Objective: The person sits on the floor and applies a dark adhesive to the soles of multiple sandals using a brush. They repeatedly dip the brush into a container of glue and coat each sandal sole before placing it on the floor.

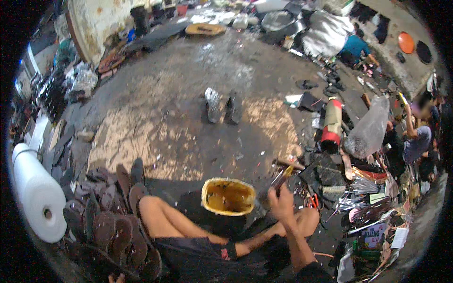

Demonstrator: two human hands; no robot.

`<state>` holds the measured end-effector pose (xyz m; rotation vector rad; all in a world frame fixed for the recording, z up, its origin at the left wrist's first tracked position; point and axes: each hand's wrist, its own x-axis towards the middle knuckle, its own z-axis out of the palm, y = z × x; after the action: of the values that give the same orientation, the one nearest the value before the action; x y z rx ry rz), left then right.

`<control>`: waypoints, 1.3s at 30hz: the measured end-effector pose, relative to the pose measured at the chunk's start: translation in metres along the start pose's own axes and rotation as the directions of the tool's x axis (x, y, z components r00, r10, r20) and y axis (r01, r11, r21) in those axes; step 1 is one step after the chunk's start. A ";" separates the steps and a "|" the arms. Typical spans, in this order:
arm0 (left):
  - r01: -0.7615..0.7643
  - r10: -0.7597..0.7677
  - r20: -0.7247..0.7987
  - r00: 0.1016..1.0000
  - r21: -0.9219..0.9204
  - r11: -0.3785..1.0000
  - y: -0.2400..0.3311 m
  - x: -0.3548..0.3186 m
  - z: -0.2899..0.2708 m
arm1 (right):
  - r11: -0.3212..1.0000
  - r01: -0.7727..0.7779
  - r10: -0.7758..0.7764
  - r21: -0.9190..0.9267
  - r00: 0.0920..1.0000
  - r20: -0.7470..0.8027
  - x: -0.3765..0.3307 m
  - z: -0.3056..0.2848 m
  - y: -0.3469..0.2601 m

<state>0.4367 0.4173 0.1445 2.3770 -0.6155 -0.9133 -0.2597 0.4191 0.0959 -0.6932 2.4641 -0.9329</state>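
Observation:
My right hand [281, 203] is raised above my right knee, its fingers closed around a slim, blurred tool [284, 175] with a yellowish tip; it resembles a brush. To its left, in front of my crossed legs, stands an open yellowish container [204, 197] with amber-brown stuff coating its inside. Only the fingertips of my left hand [116, 278] show, at the bottom edge beside a heap of dark brown sandal soles [123, 233]. Whether they grip a sole is hidden. Two sandals or soles, one shiny [213, 106] and one dark [233, 108], lie apart on the floor ahead.
A white roll of sheeting [35, 188] stands at the left. On the right are a red and cream cylinder [332, 120], a clear plastic bag [370, 129], orange-handled pliers or scissors [313, 202] and piled tools [363, 188]. Another person [417, 137] sits far right; another in teal [355, 48] crouches behind.

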 end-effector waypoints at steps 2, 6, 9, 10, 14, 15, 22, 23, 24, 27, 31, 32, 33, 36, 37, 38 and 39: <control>0.083 -0.080 0.030 0.996 -0.143 0.986 0.016 -0.018 0.022 | 0.992 0.123 -0.117 -0.023 0.976 0.185 -0.004 0.001 0.014; -0.165 0.154 -0.061 0.986 -0.287 0.944 0.040 -0.049 0.052 | 0.977 0.071 -0.083 0.199 0.995 0.050 -0.017 0.002 0.032; -0.634 0.595 -0.394 0.700 0.039 0.772 0.073 -0.074 0.066 | 0.983 0.169 -0.181 0.067 0.940 0.289 -0.018 -0.002 0.024; -0.711 0.726 -0.441 0.528 0.238 0.662 0.087 -0.083 0.073 | 0.986 0.091 -0.146 0.142 0.882 0.447 -0.018 -0.005 0.019; -0.897 0.980 0.080 0.182 0.422 0.132 0.136 -0.107 0.111 | 0.734 0.083 -0.153 0.674 0.987 0.045 0.000 -0.008 -0.011; -0.924 0.959 0.156 0.239 0.339 0.175 0.143 -0.108 0.124 | 0.583 0.165 -0.140 0.796 0.985 -0.102 0.005 -0.008 -0.017; -0.930 0.920 0.363 0.150 0.369 0.006 0.125 -0.082 0.158 | 0.511 -0.156 0.129 0.846 0.986 0.104 0.008 0.006 -0.014; -0.936 0.924 0.347 0.160 0.351 0.030 0.116 -0.081 0.160 | 0.394 -0.186 0.083 0.900 0.982 0.167 0.005 0.009 -0.011; -0.946 0.918 0.354 0.176 0.319 0.058 0.111 -0.080 0.163 | 0.375 -0.145 0.051 0.916 0.989 0.136 0.002 0.013 -0.008; -0.948 0.898 0.389 0.204 0.307 0.083 0.100 -0.084 0.171 | 0.304 -0.173 0.081 0.937 0.985 0.155 -0.005 0.021 -0.006; -0.955 0.950 0.296 0.095 0.295 0.004 0.109 -0.087 0.171 | 0.311 -0.186 0.078 0.932 0.982 0.170 -0.010 0.022 -0.013; -0.972 0.949 0.288 0.127 0.228 0.061 0.115 -0.086 0.168 | 0.319 -0.195 0.093 0.928 0.980 0.174 -0.011 0.021 -0.015; -0.981 0.947 0.280 0.157 0.158 0.116 0.120 -0.084 0.165 | 0.319 -0.182 0.077 0.930 0.983 0.166 -0.012 0.019 -0.017; -0.945 0.923 0.208 0.324 0.030 0.325 0.130 -0.077 0.156 | 0.325 -0.172 0.101 0.930 0.984 0.146 -0.014 0.016 -0.020; -0.895 0.865 0.301 0.401 -0.072 0.440 0.130 -0.074 0.154 | 0.372 -0.188 0.105 0.909 0.981 0.160 -0.015 0.017 -0.020; -0.862 0.816 0.378 0.437 -0.084 0.501 0.128 -0.073 0.154 | 0.418 -0.212 0.188 0.883 0.972 0.144 -0.015 0.018 -0.019; -0.825 0.762 0.450 0.465 -0.092 0.558 0.125 -0.072 0.155 | 0.356 -0.201 0.098 0.913 0.979 0.177 -0.014 0.020 -0.018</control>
<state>0.2507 0.3165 0.1544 1.5776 -1.8459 -0.9453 -0.2325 0.4059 0.0974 -0.0608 1.4118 -1.8909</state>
